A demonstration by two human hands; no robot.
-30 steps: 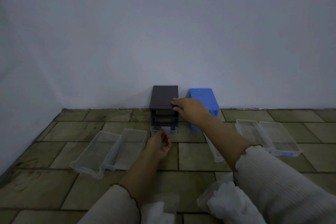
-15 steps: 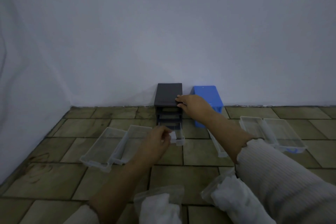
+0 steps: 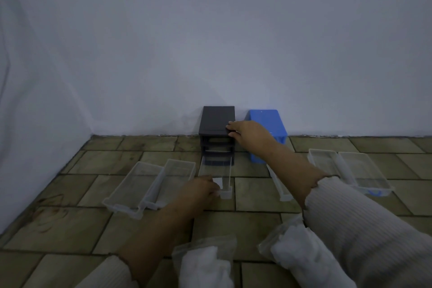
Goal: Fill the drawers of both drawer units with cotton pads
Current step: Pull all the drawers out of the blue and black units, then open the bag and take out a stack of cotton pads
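In the head view, the left hand (image 3: 201, 188) is gripping the front lip of the clear bottom drawer (image 3: 216, 170) and drawing it out of the black drawer unit (image 3: 217, 121), while the right hand (image 3: 247, 132) is resting on the unit's top front corner, fingers laid flat and thumb curled over the front edge, bracing it. To do this well, the pull should probably be kept level and straight toward the person, with the right hand pressing down so the light unit is not sliding forward or tipping. The drawer looks nearly free, so easing off at the end should be stopping it from dropping onto the tiled floor (image 3: 257, 196).

The blue drawer unit (image 3: 268, 124) is standing just beside the black one against the wall. Two clear drawers (image 3: 149, 184) are lying to the left, others (image 3: 350, 170) to the right. Two bags of cotton pads (image 3: 205, 264) are lying nearest the person, unopened as far as I can tell.

Compared with half a second ago, the bottom drawer is standing much further out and the left hand is sitting closer to the person; the right hand is holding the same spot.
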